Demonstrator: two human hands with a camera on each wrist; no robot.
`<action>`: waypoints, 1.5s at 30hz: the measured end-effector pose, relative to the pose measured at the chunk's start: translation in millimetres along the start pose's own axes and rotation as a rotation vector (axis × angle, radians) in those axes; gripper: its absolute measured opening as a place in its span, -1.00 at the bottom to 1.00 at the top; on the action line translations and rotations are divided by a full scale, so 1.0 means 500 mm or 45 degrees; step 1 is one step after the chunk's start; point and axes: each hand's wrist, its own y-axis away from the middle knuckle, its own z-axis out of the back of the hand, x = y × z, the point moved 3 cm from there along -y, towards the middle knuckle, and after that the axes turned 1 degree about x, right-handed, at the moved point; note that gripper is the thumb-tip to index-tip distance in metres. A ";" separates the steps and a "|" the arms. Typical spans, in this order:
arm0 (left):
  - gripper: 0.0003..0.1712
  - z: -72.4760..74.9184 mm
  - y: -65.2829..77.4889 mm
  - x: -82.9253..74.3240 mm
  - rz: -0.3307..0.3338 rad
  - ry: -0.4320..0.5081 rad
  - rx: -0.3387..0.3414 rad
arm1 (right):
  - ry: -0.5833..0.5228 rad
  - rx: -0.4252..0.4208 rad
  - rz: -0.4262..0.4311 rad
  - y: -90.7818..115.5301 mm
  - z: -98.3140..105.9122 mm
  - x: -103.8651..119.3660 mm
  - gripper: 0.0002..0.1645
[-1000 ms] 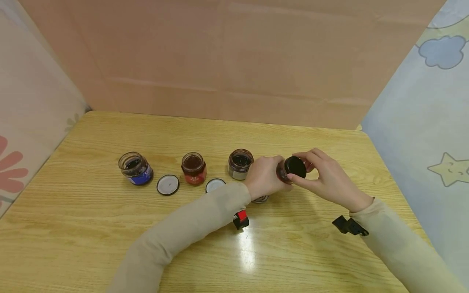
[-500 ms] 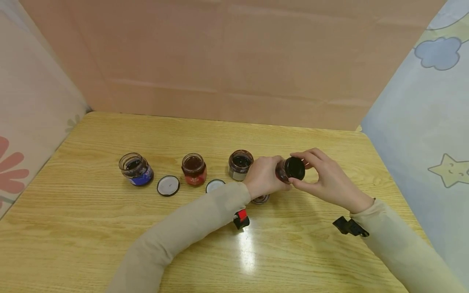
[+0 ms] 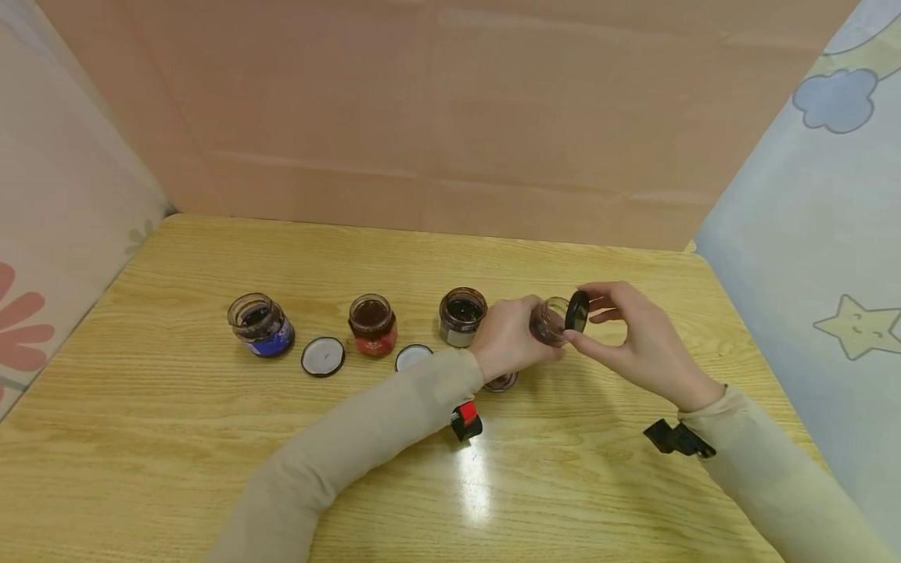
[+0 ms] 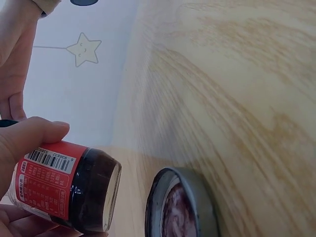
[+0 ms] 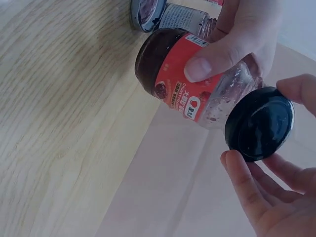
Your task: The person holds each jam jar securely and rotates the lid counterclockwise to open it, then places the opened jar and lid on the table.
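Observation:
In the head view my left hand [image 3: 508,335] grips a glass jar [image 3: 551,320] tilted with its mouth to the right, raised over the table. The right wrist view shows its red label [image 5: 185,81] and dark contents gathered toward the base. My right hand [image 3: 637,348] pinches a black lid [image 3: 578,311] by its rim, thumb on one side and fingers on the other. This lid stands on edge right at the jar's mouth, its inner side turned partly toward the jar. Below the left wrist lies an upturned, stained lid [image 4: 180,210], partly hidden in the head view.
Lidless jars stand on the wooden table [image 3: 176,430]: one with a blue label [image 3: 271,338], one with a red label [image 3: 375,340], one with a pale label [image 3: 461,335]. Upturned lids [image 3: 323,356] [image 3: 414,356] lie before them. Printed walls border the sides.
The black lid has come away from the jar's mouth and turned on edge, baring the glass rim. My right hand has shifted slightly right; the left still holds the jar in place.

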 end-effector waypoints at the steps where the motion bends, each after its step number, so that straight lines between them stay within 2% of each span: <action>1: -0.52 0.000 0.000 0.000 0.006 0.021 0.000 | -0.010 -0.005 -0.006 0.000 0.001 0.000 -0.33; 7: -0.52 0.000 0.000 0.001 0.036 0.045 -0.024 | -0.034 -0.013 -0.043 0.002 0.005 -0.003 -0.34; 16: -0.39 0.001 -0.001 -0.002 0.101 -0.014 -0.076 | -0.058 -0.021 -0.116 0.011 0.019 -0.008 -0.31; 23: -0.47 0.004 -0.001 -0.002 0.123 0.000 -0.074 | -0.112 -0.040 -0.042 0.017 0.018 -0.012 -0.26; 28: -0.46 0.002 -0.001 -0.002 0.138 0.001 -0.087 | -0.159 -0.039 -0.057 0.021 0.016 -0.017 -0.19; 36: -0.46 0.002 -0.004 -0.004 0.160 0.027 -0.095 | -0.112 -0.029 -0.022 0.029 0.008 -0.027 -0.17; 45: -0.45 -0.001 -0.006 -0.003 0.112 0.038 -0.116 | -0.176 -0.038 -0.032 0.035 0.005 -0.035 -0.19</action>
